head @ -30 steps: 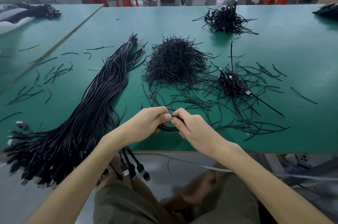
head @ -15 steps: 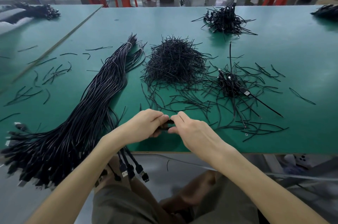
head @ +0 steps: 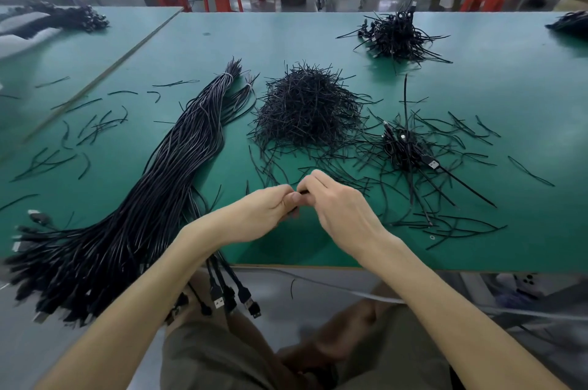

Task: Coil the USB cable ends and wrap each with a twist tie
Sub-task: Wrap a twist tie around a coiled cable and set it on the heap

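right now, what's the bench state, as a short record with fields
left hand: pinches a black cable, mostly hidden
right hand: pinches the same cable
cable bundle: long, on the left of the green table, plugs overhanging the near edge
twist tie pile: centre, loose ties scattered around
tied coils: small heap to the right; larger heap farther back

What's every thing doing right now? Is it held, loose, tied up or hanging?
Left grip: pinching the held cable.
Right grip: pinching it too.
Held cable: between both grips, mostly hidden.
Cable bundle: uncoiled, lying on the table, banded at its far end.
Twist tie heap: loose.
Near coil pile: coiled, lying among stray ties.
Hanging plugs: dangling off the table edge.
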Available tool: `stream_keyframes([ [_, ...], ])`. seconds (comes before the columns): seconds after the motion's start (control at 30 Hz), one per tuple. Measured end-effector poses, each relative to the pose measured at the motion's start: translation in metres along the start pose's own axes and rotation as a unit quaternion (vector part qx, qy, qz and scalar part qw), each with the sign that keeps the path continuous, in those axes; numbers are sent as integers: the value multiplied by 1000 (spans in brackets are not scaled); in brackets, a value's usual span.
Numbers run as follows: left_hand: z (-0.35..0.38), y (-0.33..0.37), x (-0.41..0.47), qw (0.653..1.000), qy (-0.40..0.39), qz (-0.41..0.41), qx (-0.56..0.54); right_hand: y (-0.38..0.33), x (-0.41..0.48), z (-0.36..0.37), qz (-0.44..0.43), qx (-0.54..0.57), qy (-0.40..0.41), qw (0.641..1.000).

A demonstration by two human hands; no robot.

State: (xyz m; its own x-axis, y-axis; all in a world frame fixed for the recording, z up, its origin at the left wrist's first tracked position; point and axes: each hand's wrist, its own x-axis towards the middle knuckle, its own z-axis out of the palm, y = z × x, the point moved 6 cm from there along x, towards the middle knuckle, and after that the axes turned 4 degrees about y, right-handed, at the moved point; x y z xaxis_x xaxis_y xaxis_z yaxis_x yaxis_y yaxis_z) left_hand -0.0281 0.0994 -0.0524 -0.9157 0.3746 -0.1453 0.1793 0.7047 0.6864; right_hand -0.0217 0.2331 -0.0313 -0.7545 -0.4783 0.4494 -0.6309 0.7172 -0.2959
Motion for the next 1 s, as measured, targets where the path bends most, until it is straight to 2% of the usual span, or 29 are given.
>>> stream_keyframes([
  [0.07,-5,-10,11,996,50,-29,73,4,8,2,15,18,49,999],
  [0.13,-16,-16,19,986,147,-52,67,12,11,5,51,-12,90,995],
  [0.17,-24,-19,22,978,198,-64,14,17,11,7,76,-40,101,991],
  [0.23,-37,-31,28,943,262,-83,-189,25,7,11,129,-93,110,981],
  [0.27,-40,-35,31,917,271,-86,-279,28,6,11,148,-109,116,976],
  [0.33,-39,-37,36,889,274,-84,-357,32,5,11,169,-91,139,972],
  [0.47,-20,-39,42,878,269,-72,-388,40,5,9,200,29,153,967],
  [0.57,-17,-44,43,854,293,-70,-425,45,3,9,222,116,158,955],
  [0.63,-17,-47,42,839,312,-63,-442,48,3,12,223,137,150,953],
  [0.77,-18,-45,39,836,320,-51,-443,45,6,25,168,96,70,979],
  [0.83,-18,-43,38,841,317,-50,-436,44,7,31,167,87,29,982],
  [0.9,-17,-40,39,854,308,-49,-416,46,7,32,178,90,19,980],
  [1.0,-14,-35,40,878,296,-49,-372,43,6,34,153,22,21,988],
])
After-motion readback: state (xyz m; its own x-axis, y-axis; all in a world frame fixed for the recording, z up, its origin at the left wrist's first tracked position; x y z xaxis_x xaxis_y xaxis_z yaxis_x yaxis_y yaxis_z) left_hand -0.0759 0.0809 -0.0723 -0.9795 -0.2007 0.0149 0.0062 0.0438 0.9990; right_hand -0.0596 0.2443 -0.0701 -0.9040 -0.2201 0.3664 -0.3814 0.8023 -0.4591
